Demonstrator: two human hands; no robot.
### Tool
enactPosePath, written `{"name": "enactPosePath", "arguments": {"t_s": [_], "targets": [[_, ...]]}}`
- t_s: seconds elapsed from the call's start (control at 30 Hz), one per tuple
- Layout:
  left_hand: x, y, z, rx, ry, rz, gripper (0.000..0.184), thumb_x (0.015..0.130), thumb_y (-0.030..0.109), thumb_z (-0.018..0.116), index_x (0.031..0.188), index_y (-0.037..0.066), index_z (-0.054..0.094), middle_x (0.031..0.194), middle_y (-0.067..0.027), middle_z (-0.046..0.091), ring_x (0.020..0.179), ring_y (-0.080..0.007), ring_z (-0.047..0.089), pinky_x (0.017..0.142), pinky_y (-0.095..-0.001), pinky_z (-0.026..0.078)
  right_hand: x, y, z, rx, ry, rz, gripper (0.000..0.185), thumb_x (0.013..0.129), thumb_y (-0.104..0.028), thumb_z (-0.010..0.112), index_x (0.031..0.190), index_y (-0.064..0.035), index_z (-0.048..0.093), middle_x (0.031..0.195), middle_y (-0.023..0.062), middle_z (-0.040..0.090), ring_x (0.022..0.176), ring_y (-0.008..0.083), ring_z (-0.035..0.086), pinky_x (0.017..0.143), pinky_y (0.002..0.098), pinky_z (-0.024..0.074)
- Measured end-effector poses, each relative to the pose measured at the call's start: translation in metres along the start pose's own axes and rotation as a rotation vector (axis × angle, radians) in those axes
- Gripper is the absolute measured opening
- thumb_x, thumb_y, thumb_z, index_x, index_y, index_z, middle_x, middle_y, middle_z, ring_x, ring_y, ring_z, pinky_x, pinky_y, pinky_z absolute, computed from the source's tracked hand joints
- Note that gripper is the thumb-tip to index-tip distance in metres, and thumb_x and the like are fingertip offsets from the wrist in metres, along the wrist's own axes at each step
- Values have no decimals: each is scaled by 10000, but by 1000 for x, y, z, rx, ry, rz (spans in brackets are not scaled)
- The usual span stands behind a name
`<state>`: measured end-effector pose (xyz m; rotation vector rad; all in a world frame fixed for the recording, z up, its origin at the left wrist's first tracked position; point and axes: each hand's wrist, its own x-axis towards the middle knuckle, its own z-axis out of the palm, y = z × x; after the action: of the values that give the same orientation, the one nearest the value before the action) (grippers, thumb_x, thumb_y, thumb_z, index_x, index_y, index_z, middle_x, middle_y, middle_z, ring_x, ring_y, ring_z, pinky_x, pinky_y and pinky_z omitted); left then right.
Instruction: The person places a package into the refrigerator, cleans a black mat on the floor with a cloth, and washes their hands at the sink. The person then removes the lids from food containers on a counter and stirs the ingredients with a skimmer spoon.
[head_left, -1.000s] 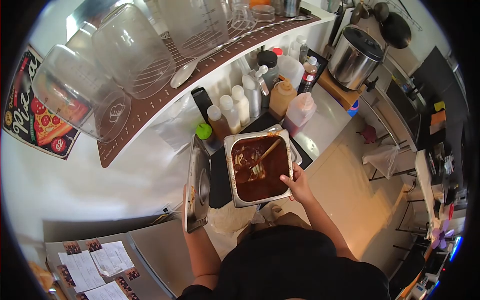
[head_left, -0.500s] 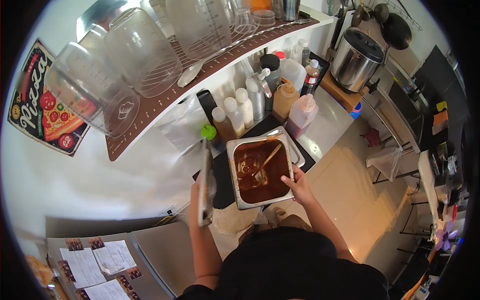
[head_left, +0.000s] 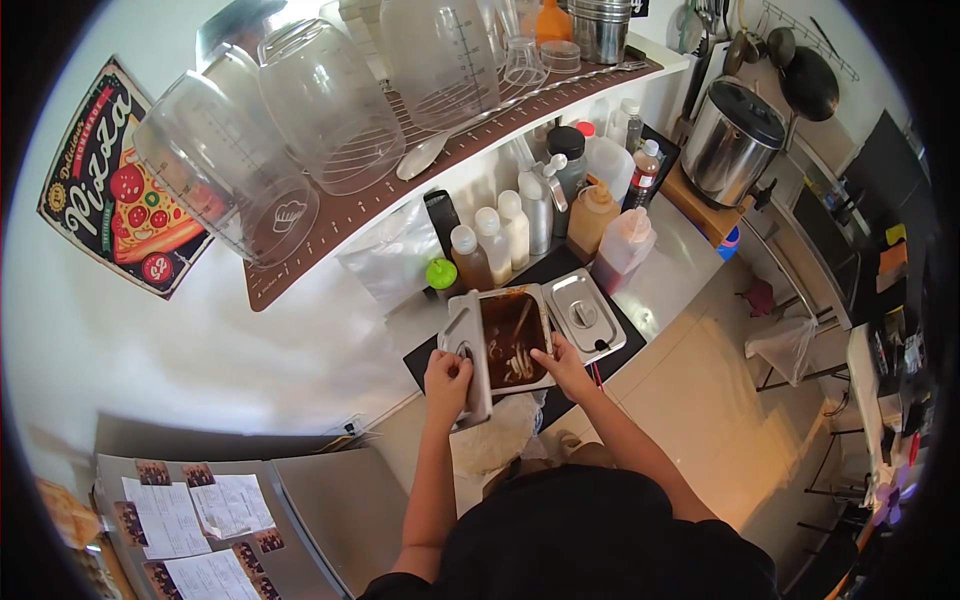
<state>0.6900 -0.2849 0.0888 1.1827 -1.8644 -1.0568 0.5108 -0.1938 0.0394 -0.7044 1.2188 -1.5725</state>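
My left hand [head_left: 449, 382] pinches the knob of a metal lid [head_left: 463, 322], which is tilted up over the left side of a steel food pan [head_left: 547, 312]. Dark reddish-brown sauce [head_left: 499, 345] coats the inside of that pan, and a spoon handle [head_left: 523, 316] leans in it. On the pan's right side, my right hand [head_left: 568, 369] grips the rim, thumb on the inner edge and fingers out of sight below. Just to the right, a second steel pan with its lid on [head_left: 585, 314] rests on the black mat [head_left: 630, 340].
Behind the pans stand several bottles, including a tan squeeze bottle [head_left: 593, 222], a pink one [head_left: 624, 250] and a green-capped one [head_left: 441, 273]. A shelf [head_left: 350, 215] with clear jugs [head_left: 330, 110] overhangs the counter. A large steel pot [head_left: 730, 130] stands at right.
The lid has moved from beside the pan, near upright, to over its left edge. The sauce pan is lower and farther from the covered pan, which now shows fully. The view has shifted slightly.
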Motion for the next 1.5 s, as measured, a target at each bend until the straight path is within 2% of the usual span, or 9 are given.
{"name": "enactPosePath", "arguments": {"t_s": [0.2,0.3,0.43,0.6,0.83,1.1,1.23,1.37,1.5], "targets": [[16,-10,-7,-105,12,-23,199,671,134,577,608,-27,477,657,-105,441,556,-237,459,522,-291,373,6,-3,-10,-186,-20,39,251,830,-259,486,930,-30,457,833,5,525,744,57,493,657,210,410],[22,9,1,184,36,31,206,649,168,577,589,-6,486,699,-94,458,619,-250,465,565,-327,363,1,-9,-14,-6,77,229,366,852,-386,385,940,-38,458,798,0,507,709,74,490,645,218,409],[25,28,26,604,53,259,188,639,204,562,593,24,528,722,-100,465,701,-250,462,642,-353,343,-6,-7,-22,-50,68,229,428,859,-435,315,974,-48,456,785,7,485,666,93,480,631,223,404],[30,25,58,701,104,389,187,610,228,559,587,43,539,775,-91,465,782,-253,451,679,-389,319,-15,-17,-8,-129,130,138,391,863,-392,343,1030,-52,439,832,29,485,686,102,481,633,227,407],[26,22,63,786,72,263,222,615,248,585,685,39,557,817,-82,456,811,-243,442,681,-368,315,-18,-21,-5,-194,151,5,372,835,-316,455,1082,-39,418,850,36,488,766,111,472,642,230,404],[16,68,86,458,138,423,270,674,215,609,854,71,468,818,-79,452,779,-243,449,673,-360,322,-37,-55,-40,-82,262,11,338,846,-290,437,1108,-79,404,927,40,499,814,117,488,664,243,413],[6,109,132,259,-175,414,237,675,128,606,862,64,476,826,-78,460,714,-213,463,634,-318,349,-53,-77,-91,-31,400,-92,325,850,-287,427,1100,-80,410,955,44,502,810,115,496,664,244,417],[-5,134,201,111,-400,469,266,691,148,594,913,73,467,858,-74,477,657,-193,486,635,-325,344,-81,-95,-157,30,554,-119,303,854,-280,417,1074,-71,427,961,47,510,797,115,502,664,243,420],[-24,164,278,14,-530,505,237,696,109,585,904,67,477,816,-79,492,602,-187,484,608,-315,363,-114,-117,-232,65,694,-116,284,856,-271,412,1045,-62,445,939,46,521,793,120,506,666,245,421]]}}
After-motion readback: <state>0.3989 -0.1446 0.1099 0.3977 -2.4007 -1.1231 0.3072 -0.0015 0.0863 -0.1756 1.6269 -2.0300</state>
